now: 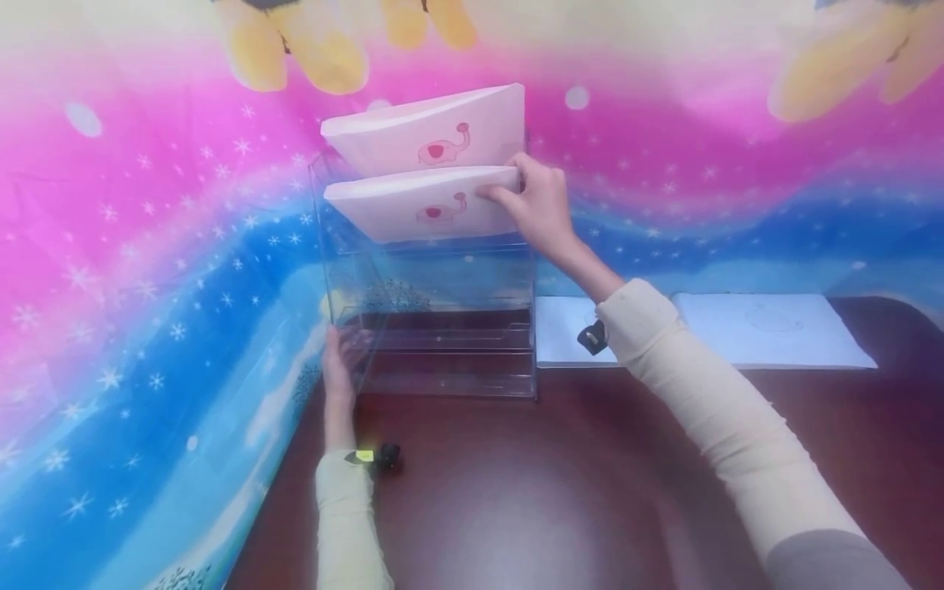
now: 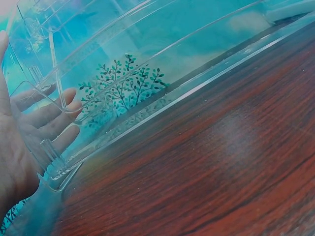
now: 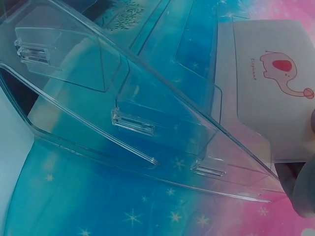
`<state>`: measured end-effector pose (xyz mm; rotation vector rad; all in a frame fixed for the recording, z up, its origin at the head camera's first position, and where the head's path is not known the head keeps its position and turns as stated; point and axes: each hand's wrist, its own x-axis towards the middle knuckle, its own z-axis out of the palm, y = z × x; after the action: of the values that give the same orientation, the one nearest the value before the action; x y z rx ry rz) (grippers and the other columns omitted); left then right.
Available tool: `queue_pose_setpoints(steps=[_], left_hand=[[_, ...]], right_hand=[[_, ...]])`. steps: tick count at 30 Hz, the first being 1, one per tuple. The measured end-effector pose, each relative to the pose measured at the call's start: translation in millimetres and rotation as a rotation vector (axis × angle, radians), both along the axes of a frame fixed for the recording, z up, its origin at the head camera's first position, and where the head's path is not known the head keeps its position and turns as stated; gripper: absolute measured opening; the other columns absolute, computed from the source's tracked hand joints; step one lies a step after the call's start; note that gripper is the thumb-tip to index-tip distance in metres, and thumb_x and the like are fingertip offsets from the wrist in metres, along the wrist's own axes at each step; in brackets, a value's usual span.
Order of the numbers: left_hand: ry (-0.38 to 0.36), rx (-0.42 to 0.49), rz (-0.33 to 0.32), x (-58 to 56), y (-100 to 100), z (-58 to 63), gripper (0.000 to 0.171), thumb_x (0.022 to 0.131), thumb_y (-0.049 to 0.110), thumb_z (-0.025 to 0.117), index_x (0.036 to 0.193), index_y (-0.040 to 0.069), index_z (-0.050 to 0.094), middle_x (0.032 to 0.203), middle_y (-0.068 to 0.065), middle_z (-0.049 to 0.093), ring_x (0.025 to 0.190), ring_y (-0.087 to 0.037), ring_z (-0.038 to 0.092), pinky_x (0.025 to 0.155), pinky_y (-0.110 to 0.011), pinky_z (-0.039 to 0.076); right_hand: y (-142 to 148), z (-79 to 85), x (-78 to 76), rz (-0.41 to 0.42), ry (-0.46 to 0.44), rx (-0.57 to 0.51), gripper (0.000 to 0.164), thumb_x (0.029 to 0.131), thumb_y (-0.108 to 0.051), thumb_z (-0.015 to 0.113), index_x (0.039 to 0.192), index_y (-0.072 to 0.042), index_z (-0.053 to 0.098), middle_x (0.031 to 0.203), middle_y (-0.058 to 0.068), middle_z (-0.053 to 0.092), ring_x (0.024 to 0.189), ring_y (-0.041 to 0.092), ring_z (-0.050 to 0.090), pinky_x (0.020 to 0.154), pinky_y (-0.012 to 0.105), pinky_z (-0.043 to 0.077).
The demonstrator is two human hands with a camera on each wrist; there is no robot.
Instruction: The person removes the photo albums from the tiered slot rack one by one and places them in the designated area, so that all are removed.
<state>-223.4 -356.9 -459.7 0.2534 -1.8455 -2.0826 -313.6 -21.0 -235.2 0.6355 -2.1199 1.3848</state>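
A clear plastic tiered rack (image 1: 442, 338) stands on the table. In its upper part are two white booklets with a red elephant drawing, a back booklet (image 1: 383, 147) and a front booklet (image 1: 383, 205). My right hand (image 1: 544, 205) pinches the front booklet by its right edge, thumb on the face. The right wrist view shows a booklet (image 3: 270, 118) close up, with "Elephant" printed beside the drawing; that hand is mostly cut off there. Low on the rack's left side rests my left hand (image 1: 341, 365). Its extended, loosely bent fingers (image 2: 64, 118) show through the clear plastic.
Right of the rack, a white booklet (image 1: 564, 348) and another white booklet (image 1: 774, 328) with a faint drawing lie on the dark wooden table (image 1: 472, 492). A colourful snowflake-patterned backdrop (image 1: 184, 270) rises behind and along the left.
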Motion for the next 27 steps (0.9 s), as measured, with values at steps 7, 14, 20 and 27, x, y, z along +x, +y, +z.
queue_pose_setpoints(steps=[7,14,20,27], left_hand=[[0.017,0.001,0.030,-3.3,1.8,-6.5,0.079,0.108,0.064,0.030,0.141,-0.004,0.051,0.139,-0.033,0.055,0.129,-0.043,0.054,0.116,-0.049,0.037],[0.024,-0.005,0.048,-5.5,4.4,-5.5,0.079,0.107,0.064,0.032,0.139,-0.005,0.053,0.131,-0.027,0.062,0.119,-0.035,0.060,0.112,-0.047,0.042],[0.017,-0.009,0.044,-4.9,4.7,-5.3,0.080,0.107,0.064,0.030,0.141,-0.005,0.052,0.133,-0.028,0.061,0.121,-0.036,0.059,0.114,-0.048,0.040],[0.027,0.027,0.018,-4.1,5.8,-2.1,0.072,0.112,0.054,0.026,0.142,-0.008,0.049,0.139,-0.035,0.054,0.126,-0.044,0.054,0.117,-0.049,0.037]], right_hand=[[1.1,0.3,-0.1,-0.004,0.001,0.008,0.023,0.092,-0.017,0.082,0.096,0.002,0.070,0.101,0.013,0.078,0.095,0.021,0.075,0.068,0.021,0.052],[3.1,3.1,-4.4,-0.013,-0.008,0.032,0.023,0.092,-0.018,0.082,0.100,0.002,0.073,0.102,0.012,0.078,0.093,0.021,0.075,0.071,0.024,0.056],[5.5,5.1,-7.6,0.025,-0.148,0.060,0.026,0.094,-0.023,0.081,0.110,-0.004,0.078,0.107,0.008,0.079,0.094,0.017,0.075,0.075,0.026,0.059],[9.0,6.3,-5.7,0.055,-0.198,0.090,0.027,0.094,-0.023,0.080,0.115,-0.006,0.078,0.108,0.007,0.079,0.077,0.018,0.064,0.057,0.025,0.042]])
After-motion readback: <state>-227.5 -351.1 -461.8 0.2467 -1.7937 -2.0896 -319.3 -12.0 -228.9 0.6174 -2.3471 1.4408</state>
